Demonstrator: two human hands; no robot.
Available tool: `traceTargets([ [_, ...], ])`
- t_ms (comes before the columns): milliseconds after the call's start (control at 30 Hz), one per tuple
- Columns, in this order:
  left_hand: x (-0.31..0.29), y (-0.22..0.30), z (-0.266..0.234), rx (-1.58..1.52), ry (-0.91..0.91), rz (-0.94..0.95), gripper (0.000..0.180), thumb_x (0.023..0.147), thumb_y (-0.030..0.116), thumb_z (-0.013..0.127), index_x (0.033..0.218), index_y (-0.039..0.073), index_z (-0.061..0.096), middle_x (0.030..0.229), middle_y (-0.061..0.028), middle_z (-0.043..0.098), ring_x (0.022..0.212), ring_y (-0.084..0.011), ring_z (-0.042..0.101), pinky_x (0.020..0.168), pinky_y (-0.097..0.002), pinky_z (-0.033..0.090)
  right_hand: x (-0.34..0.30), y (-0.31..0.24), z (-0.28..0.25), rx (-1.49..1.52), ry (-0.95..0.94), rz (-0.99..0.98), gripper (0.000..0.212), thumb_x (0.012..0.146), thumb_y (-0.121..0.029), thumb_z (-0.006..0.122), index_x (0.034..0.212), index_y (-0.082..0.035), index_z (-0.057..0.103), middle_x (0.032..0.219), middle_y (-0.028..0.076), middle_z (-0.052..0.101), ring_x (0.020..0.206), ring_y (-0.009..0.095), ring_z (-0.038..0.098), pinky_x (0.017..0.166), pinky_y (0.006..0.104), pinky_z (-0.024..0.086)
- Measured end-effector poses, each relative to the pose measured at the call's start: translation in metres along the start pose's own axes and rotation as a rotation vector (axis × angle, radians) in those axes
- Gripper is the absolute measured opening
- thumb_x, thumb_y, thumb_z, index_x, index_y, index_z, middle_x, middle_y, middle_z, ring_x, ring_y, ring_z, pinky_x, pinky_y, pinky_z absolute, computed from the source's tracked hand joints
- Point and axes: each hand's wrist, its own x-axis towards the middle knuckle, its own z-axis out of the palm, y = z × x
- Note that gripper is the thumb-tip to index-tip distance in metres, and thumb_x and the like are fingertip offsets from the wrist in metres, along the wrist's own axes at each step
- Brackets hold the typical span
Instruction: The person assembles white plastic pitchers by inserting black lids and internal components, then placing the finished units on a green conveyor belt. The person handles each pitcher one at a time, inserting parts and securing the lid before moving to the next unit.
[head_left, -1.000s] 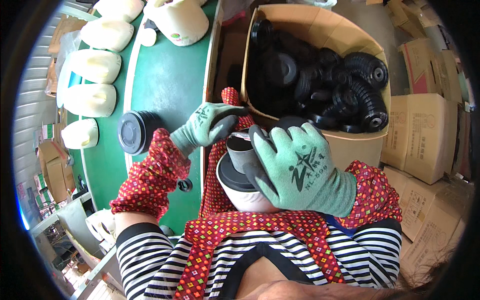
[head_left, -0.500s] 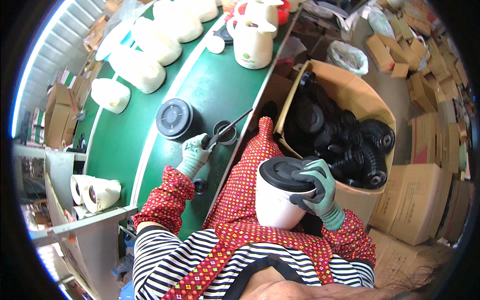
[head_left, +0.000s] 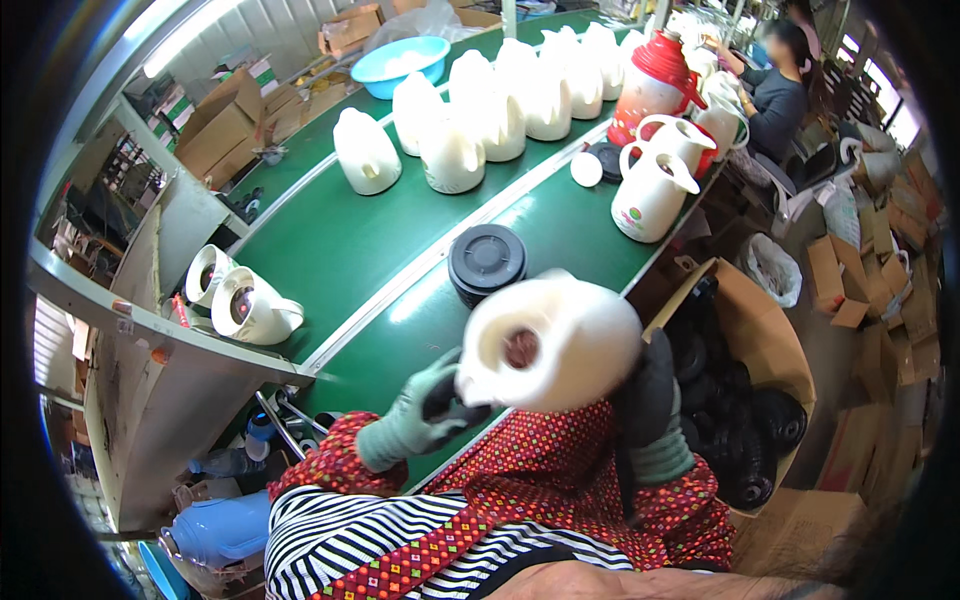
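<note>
A white thermos jug (head_left: 580, 335), blurred by motion, is tilted over my lap with its mouth toward me and a reddish-brown inside showing. My right hand (head_left: 655, 400), in a green and black glove, grips its base end; some fingers are hidden behind it. My left hand (head_left: 410, 420), gloved alike, is beside the spout with thumb and fingers apart; whether it touches the jug I cannot tell. Just beyond the jug, a stack of round black bases (head_left: 487, 258) stands on the green conveyor belt (head_left: 390, 235).
Several white jug shells (head_left: 452, 150) line the belt's far side. More jugs (head_left: 652, 195) and a red thermos (head_left: 655, 85) stand at its right. A carton (head_left: 775, 330) of black parts is at my right. A co-worker (head_left: 780, 90) sits farther off. A metal frame (head_left: 170, 320) bounds the left.
The jug has been lifted and turned from black base up to mouth toward me. My left hand no longer holds the dark rod. The view has swung up toward the far belt.
</note>
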Motion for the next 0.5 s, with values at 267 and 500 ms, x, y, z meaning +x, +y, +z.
traceTargets([
  [267, 0.073, 0.026, -0.143, 0.135, 0.714, 0.013, 0.046, 0.104, 0.034, 0.068, 0.124, -0.007, 0.064, 0.108, -0.0127, 0.072, 0.093, -0.0215, 0.074, 0.073, -0.0337, 0.064, 0.002, 0.032, 0.048, -0.400, -0.139, -0.274, 0.050, 0.113, -0.034, 0.049, 0.146, 0.003, 0.053, 0.130, 0.010, 0.065, 0.112, 0.016, 0.063, 0.104, 0.0342, 0.049],
  [500, 0.189, -0.059, -0.275, 0.697, 0.906, -0.335, 0.048, 0.093, 0.049, 0.076, 0.099, 0.002, 0.072, 0.072, -0.0111, 0.071, 0.060, -0.0178, 0.071, 0.052, -0.0344, 0.057, -0.003, 0.043, 0.009, -0.434, 0.013, -0.156, 0.050, 0.111, -0.036, 0.052, 0.144, 0.001, 0.056, 0.126, 0.012, 0.068, 0.103, 0.020, 0.067, 0.097, 0.0362, 0.052],
])
